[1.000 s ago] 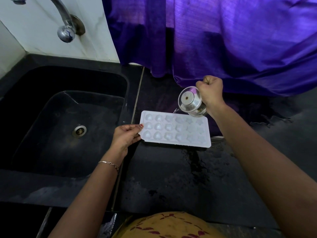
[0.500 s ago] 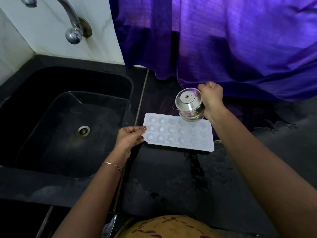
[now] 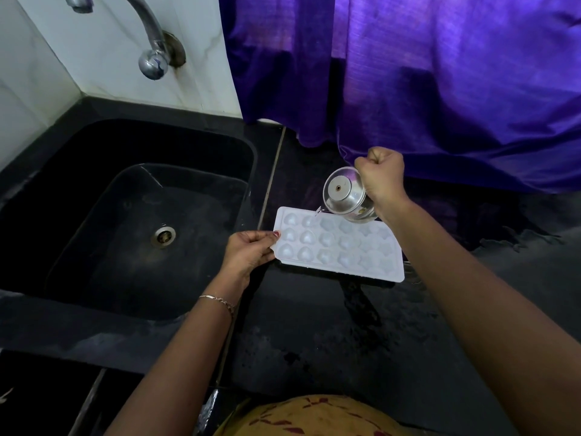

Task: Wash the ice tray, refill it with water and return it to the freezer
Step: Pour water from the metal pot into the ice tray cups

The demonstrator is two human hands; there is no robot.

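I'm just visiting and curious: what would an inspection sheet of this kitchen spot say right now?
Surface: black counter, wet in patches.
Job's things: white ice tray on counter beside sink; steel cup tilted over its far row, water trickling.
Clutter: nothing seen.
Grips: left hand pinches tray's left edge; right hand grips cup.
Cables: nothing seen.
Surroundings: black sink, tap, purple curtain.

white tray (image 3: 341,247), shiny silver cup (image 3: 345,196), black sink (image 3: 94,152) and bench (image 3: 314,341), purple curtain (image 3: 440,73), yellow top (image 3: 314,416) with red pattern
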